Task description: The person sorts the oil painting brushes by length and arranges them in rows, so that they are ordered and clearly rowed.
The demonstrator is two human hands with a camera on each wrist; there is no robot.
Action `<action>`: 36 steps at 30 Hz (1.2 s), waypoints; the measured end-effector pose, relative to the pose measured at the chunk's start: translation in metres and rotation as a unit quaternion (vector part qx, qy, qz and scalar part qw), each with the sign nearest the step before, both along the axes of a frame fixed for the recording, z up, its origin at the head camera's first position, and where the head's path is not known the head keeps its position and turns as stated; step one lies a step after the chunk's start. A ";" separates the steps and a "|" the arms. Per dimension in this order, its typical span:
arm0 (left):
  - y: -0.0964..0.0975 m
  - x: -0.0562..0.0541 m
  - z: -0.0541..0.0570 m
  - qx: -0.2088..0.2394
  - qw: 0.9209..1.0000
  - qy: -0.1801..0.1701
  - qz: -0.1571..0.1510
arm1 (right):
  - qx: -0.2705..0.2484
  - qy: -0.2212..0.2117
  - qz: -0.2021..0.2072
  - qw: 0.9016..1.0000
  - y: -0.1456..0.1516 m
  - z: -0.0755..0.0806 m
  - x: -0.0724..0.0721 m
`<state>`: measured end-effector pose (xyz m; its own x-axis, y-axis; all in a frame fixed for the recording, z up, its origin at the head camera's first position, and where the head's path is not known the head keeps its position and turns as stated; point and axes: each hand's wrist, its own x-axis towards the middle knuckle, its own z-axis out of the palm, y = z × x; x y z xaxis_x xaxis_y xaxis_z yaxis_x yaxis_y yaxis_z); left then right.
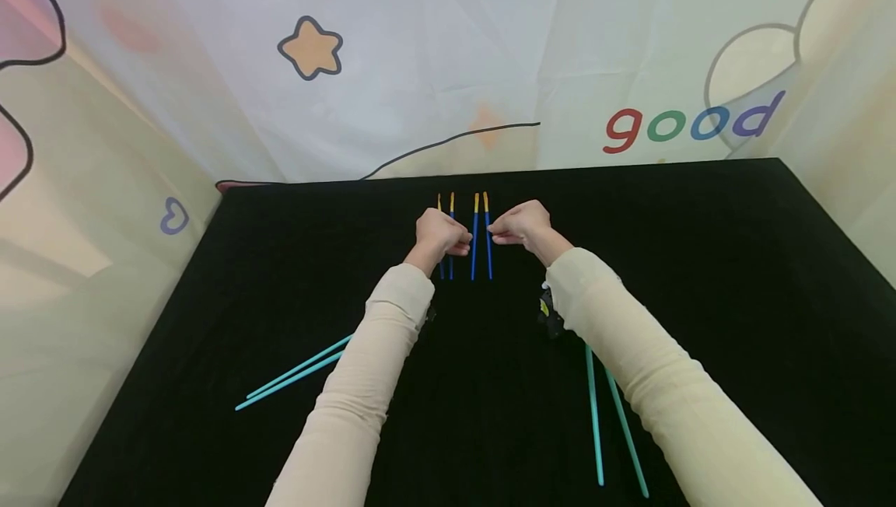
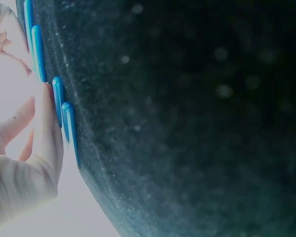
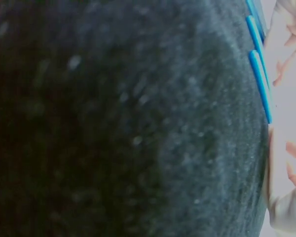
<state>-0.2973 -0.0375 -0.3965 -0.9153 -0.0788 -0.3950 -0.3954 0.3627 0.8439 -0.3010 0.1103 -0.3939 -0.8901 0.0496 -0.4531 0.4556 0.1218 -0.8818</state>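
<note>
Several thin blue sticks with yellow far ends, shaped like slim paintbrushes, lie roughly parallel near the table's far side. My left hand (image 1: 442, 233) reaches over the two left sticks (image 1: 451, 204), partly covering them. Its fingertips are right at the left side of the third stick (image 1: 474, 250). From the other side, my right hand (image 1: 523, 224) has its fingertips against the rightmost stick (image 1: 488, 254). In the left wrist view, blue stick ends (image 2: 58, 101) show beside extended fingers, and the right wrist view has blue ends (image 3: 260, 84) just beyond the fingertips.
Two turquoise sticks (image 1: 294, 373) lie slanted at the left, partly behind my left sleeve. Another turquoise pair (image 1: 595, 421) lies at the right, partly under my right sleeve. The black tabletop (image 1: 700, 243) meets a printed cloth backdrop (image 1: 448, 40) at its far edge.
</note>
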 end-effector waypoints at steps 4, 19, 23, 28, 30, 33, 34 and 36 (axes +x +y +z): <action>-0.003 0.001 0.003 0.010 1.000 0.000 -0.007 | -0.006 0.011 -0.002 1.000 0.002 0.001 0.001; -0.017 0.017 0.020 0.031 0.997 0.053 -0.056 | -0.023 0.029 0.043 0.998 0.016 0.011 0.015; -0.022 0.021 0.023 0.044 0.995 0.061 -0.068 | -0.022 0.031 0.051 0.998 0.016 0.015 0.020; -0.028 0.027 0.028 0.059 0.991 0.086 -0.080 | -0.018 0.038 0.065 0.997 0.019 0.021 0.027; -0.030 0.030 0.029 0.064 0.990 0.095 -0.080 | -0.016 0.044 0.071 0.996 0.021 0.023 0.030; -0.032 0.032 0.031 0.075 0.989 0.101 -0.079 | -0.015 0.050 0.071 0.996 0.023 0.026 0.033; -0.032 0.033 0.032 0.078 0.989 0.102 -0.079 | -0.016 0.052 0.071 0.996 0.024 0.027 0.035; -0.033 0.036 0.033 0.081 0.988 0.104 -0.078 | -0.016 0.054 0.070 0.996 0.026 0.028 0.037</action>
<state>-0.2617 -0.0702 -0.3636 -0.9741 0.1188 -0.1925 -0.1566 0.2598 0.9529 -0.2644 0.1363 -0.3661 -0.9309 -0.0912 -0.3538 0.3387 0.1476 -0.9293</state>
